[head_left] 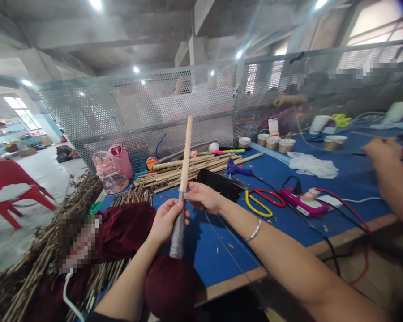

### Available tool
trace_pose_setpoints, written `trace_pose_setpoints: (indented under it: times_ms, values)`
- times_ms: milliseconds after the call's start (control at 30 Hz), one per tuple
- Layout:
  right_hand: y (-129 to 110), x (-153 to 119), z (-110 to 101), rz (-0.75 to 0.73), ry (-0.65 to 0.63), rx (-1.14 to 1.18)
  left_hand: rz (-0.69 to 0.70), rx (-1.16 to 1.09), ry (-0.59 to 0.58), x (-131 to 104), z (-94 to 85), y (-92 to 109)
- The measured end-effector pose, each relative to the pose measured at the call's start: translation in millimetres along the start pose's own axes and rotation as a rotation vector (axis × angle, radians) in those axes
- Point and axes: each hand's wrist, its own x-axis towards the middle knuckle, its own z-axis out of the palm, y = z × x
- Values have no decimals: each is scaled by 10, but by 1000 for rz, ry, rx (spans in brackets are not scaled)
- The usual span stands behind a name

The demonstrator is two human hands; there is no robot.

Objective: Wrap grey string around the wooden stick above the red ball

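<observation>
A pale wooden stick [186, 152] stands nearly upright in front of me, its lower part wrapped in a grey strip [177, 237]. At its bottom end is a round ball covered in dark red cloth [169, 288]. My left hand [168, 219] is closed around the grey-wrapped part. Higher up, my right hand [203, 197] pinches at the stick where the grey wrap meets bare wood; the exact fingertip contact is partly hidden. Thin pale strands [221, 241] run over the blue table below my right forearm.
Scissors [258, 203], a blue glue gun [238, 169] and a magenta power strip [302, 203] lie to the right. Wooden sticks [201, 167] are piled behind my hands. Dark red cloth [127, 228] and dried stalks lie left. A co-worker's hand [383, 152] is at far right.
</observation>
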Motion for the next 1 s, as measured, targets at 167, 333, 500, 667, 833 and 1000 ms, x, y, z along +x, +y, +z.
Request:
trace_pose_setpoints:
  times_ms: [167,333,500,667,833,1000]
  values:
    - [14,6,-56,21,3,-7,-66,61,-68,66,-29,72]
    - [61,43,-119,55,62,-66,64,295,-8,253,0,213]
    - [123,57,-116,46,49,-28,127,267,82,243,63,167]
    - [180,50,-87,42,-41,69,66,-77,53,108,84,75]
    - [210,52,-88,34,-79,-13,16,-53,-60,51,-2,48]
    - [216,65,-49,30,12,-44,115,137,-26,37,-59,67]
